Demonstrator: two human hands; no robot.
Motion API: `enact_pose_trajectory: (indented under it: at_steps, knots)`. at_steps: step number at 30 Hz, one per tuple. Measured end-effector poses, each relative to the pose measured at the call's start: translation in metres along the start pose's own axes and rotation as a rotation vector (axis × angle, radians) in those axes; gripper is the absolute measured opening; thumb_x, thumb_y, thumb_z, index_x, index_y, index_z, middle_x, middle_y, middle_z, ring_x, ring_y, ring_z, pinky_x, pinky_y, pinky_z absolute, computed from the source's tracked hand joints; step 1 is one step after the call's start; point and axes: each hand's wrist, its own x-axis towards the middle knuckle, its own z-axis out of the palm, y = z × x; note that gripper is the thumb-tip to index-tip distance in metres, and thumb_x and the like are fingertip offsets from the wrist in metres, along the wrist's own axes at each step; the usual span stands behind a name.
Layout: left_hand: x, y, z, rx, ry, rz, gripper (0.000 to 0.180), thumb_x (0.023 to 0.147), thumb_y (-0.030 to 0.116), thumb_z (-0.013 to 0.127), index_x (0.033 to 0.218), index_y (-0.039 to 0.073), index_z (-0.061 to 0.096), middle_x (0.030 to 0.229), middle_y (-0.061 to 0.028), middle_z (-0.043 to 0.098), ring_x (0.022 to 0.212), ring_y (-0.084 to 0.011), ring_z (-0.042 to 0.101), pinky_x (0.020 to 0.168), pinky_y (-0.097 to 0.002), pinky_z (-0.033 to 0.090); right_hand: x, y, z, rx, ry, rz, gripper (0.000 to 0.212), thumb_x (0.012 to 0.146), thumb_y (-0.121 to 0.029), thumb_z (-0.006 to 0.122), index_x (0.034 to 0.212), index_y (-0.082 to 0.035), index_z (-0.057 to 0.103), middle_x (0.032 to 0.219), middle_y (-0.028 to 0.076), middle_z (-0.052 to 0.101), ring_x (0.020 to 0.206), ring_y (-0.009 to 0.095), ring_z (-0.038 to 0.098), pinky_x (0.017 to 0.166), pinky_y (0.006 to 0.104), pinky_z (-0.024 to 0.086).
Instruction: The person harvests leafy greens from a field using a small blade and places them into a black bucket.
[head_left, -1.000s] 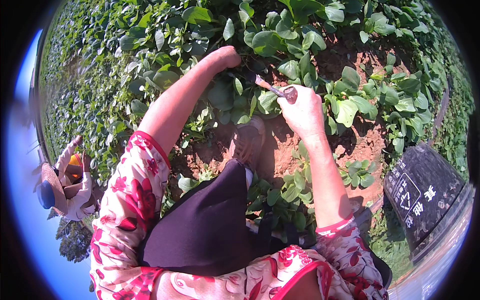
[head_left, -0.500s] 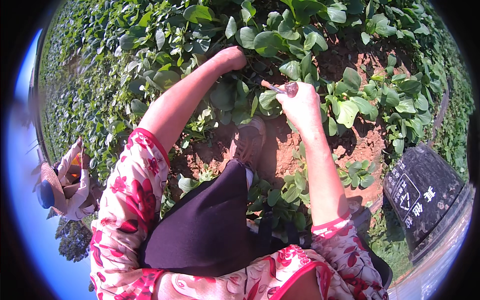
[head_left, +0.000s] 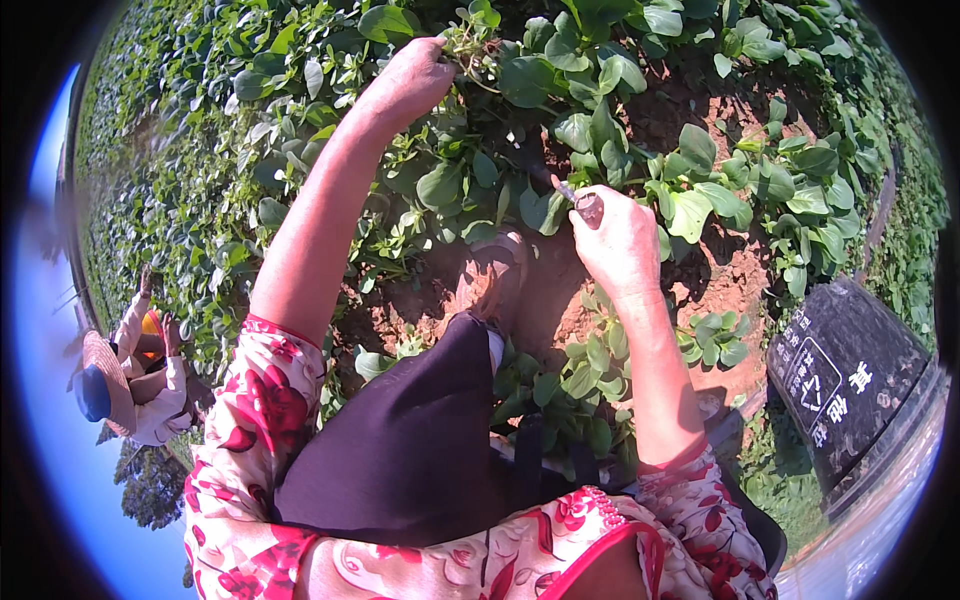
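Observation:
My left hand is closed on a tuft of weeds with pale, tangled stems, raised over the leaves at the upper middle. My right hand grips a small hand tool by its round, dark brown handle. A thin metal shank runs from that handle toward the leaves, and its far end is too unclear to tell the tool's kind. Between the hands grow broad-leaved green vegetable plants. Just below them, my brown shoe stands on reddish soil.
A black plastic bin with white markings lies tilted at the right. Low seedlings grow near my right forearm. At the far left, another person in a wide hat crouches by the dense greenery.
My left hand has moved up and left, bringing the tuft of weeds into view. The right hand has drawn slightly down and right with the tool. The other person's arms have shifted.

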Motion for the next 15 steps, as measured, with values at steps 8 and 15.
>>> enact_pose_trajectory:
  at_steps: [8,15]
  knots:
    - [-0.028,0.022,0.000,-0.177,-0.020,-0.041,0.022,0.089,0.016,0.055,0.107,0.007,0.063,0.069,0.0018,0.056,0.059,-0.0052,0.052,0.049,-0.0246,0.040,-0.026,-0.017,-0.019,-0.077,-0.055,-0.150,0.013,0.079,-0.008,0.063,0.092,-0.008,0.067,0.077,0.015,0.065,0.073,0.034,0.064,0.065,0.0425,0.051]
    - [-0.008,0.012,0.075,0.319,-0.256,-0.068,0.034,0.075,0.018,0.060,0.101,-0.002,0.065,0.101,-0.0215,0.067,0.100,-0.0341,0.064,0.085,-0.0414,0.052,-0.005,-0.025,-0.004,-0.230,0.029,-0.205,0.009,0.077,-0.009,0.062,0.086,-0.008,0.063,0.075,0.012,0.065,0.070,0.032,0.065,0.063,0.0431,0.052]
